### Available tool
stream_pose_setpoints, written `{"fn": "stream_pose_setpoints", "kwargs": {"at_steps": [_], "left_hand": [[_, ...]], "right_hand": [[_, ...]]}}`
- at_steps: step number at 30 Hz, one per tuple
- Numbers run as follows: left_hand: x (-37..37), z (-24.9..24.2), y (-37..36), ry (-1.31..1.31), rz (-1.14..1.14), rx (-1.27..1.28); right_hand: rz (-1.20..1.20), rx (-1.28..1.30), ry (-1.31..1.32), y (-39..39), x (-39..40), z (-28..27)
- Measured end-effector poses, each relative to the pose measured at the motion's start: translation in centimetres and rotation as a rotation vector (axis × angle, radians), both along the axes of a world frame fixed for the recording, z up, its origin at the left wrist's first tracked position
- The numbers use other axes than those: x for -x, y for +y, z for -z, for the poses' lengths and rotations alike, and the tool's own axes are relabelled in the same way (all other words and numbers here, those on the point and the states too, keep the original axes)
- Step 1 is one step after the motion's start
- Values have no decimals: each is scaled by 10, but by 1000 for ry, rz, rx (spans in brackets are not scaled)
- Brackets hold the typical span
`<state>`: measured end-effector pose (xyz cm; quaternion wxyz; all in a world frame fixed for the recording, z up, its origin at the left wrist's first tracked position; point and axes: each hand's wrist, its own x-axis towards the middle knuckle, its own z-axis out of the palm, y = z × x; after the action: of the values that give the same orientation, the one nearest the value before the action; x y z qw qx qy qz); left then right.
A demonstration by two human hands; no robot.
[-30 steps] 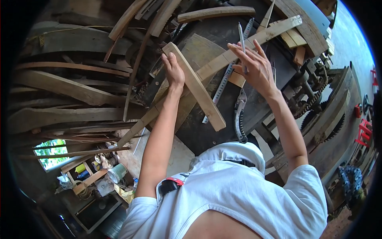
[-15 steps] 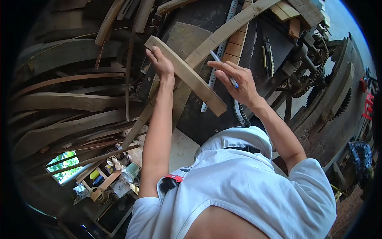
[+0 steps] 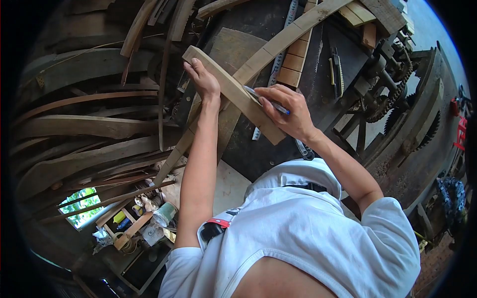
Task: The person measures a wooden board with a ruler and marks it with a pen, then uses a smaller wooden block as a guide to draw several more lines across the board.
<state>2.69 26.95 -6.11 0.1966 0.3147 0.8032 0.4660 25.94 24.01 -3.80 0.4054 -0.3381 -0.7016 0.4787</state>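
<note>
A short, thick wooden board lies slanted across a long wooden strip that has lines marked across it. My left hand grips the board's upper left end, thumb up at its far tip. In my right hand is a pen with a blue end, closed between thumb and fingers. The pen's tip meets the board's far edge near its middle, where board and strip cross. Partly covered by the strip and board, a measuring tape stretches over the dark worktop.
Right of the strip lie a row of small wood pieces and a utility knife. Farther right stands machinery with a chain and a toothed saw blade. Curved planks are stacked at left, and a cluttered shelf sits below.
My right hand has moved left and slightly down, bringing the pen from above the strip onto the board's edge. My left hand and the board have hardly moved.
</note>
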Motion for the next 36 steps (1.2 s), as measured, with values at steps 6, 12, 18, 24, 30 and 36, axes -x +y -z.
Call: {"fn": "stream_pose_setpoints", "kwargs": {"at_steps": [6,12,18,24,30,36], "left_hand": [[-3,-5,0,19,1,21],[-6,-8,0,8,4,30],[-1,-3,1,56,-5,20],[-7,-6,-1,9,-6,-11],[-2,-3,-1,71,-4,-10],[-7,-10,-2,29,14,-18]], "right_hand": [[-10,-89,-89,3,7,-3],[31,-177,-105,12,32,-8],[-34,-95,-138,1,11,-13],[-11,-109,-116,14,29,-10],[-52,-68,-135,5,11,-17],[-11,-96,-71,14,27,-11]]}}
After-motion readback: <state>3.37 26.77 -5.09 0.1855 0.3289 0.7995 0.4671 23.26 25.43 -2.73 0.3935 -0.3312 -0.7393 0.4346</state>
